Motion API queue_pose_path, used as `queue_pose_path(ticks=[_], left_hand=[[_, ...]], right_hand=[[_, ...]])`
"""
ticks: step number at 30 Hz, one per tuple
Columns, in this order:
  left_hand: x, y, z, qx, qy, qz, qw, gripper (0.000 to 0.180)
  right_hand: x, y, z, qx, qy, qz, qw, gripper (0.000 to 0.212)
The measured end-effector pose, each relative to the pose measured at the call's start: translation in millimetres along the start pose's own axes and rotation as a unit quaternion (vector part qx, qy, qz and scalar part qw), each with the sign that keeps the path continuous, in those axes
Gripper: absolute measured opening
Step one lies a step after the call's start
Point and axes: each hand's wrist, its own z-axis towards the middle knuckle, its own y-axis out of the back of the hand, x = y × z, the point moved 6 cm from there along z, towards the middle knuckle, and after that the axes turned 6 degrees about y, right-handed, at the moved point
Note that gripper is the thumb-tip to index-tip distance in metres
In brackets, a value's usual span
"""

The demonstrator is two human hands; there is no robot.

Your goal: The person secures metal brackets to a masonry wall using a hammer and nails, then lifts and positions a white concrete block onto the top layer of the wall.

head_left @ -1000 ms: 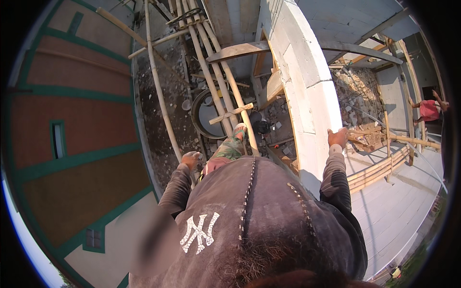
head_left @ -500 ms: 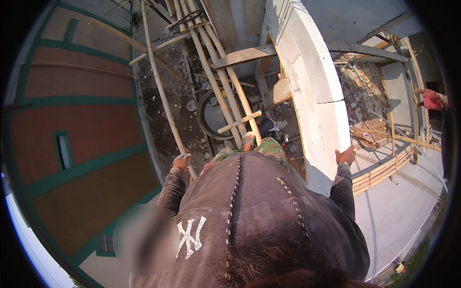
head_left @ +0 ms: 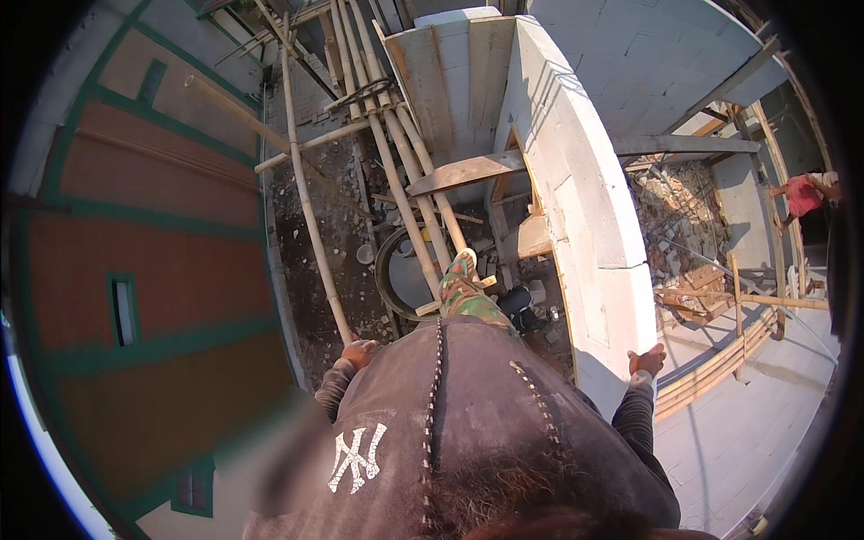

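Wall (head_left: 605,225): pale blocks, to person's R; runs ahead from beside the body; top is within arm's reach, so prob. handy as a support.
R hand (head_left: 646,360): on wall's top near outer edge, fingers bent, partly curled; whether it grips or just rests, can't tell.
L hand (head_left: 360,352): fingers curled, looks closed round rail (head_left: 310,211); palm side hidden, so firmness can't tell.
Rail: long bamboo, person's L; runs alongside the walkway poles (head_left: 418,211); prob. set there as side guard/handhold.
Arms (head_left: 637,409): spread, one to each side; reads as bracing for balance, w/ ground well below.
Poles: bamboo, close together btwn rail & wall; likely the footing, bunched so a foot gets more to stand on.
Foot (head_left: 466,258): one visible, at poles, ahead of body; camo leg (head_left: 468,292) behind it; other foot hidden.
Tie (head_left: 364,94): dark loops across poles, farther off; prob. keeps them from spreading.
Beam (head_left: 468,171): timber, btwn wall & poles; may help bear them; contact unclear.
Basin (head_left: 385,283): round, below poles, partly covered from view.
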Motion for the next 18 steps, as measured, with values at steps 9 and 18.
queue_pose_path(ticks=[9,18], left_hand=[[-54,111,119,0.068,0.139,-0.227,0.961,0.052],[-126,268,207,0.012,0.221,-0.289,0.931,0.062]], right_hand=[[37,29,28,0.094,-0.171,-0.077,0.978,0.086],[326,83,137,-0.121,0.175,0.128,0.969,0.073]])
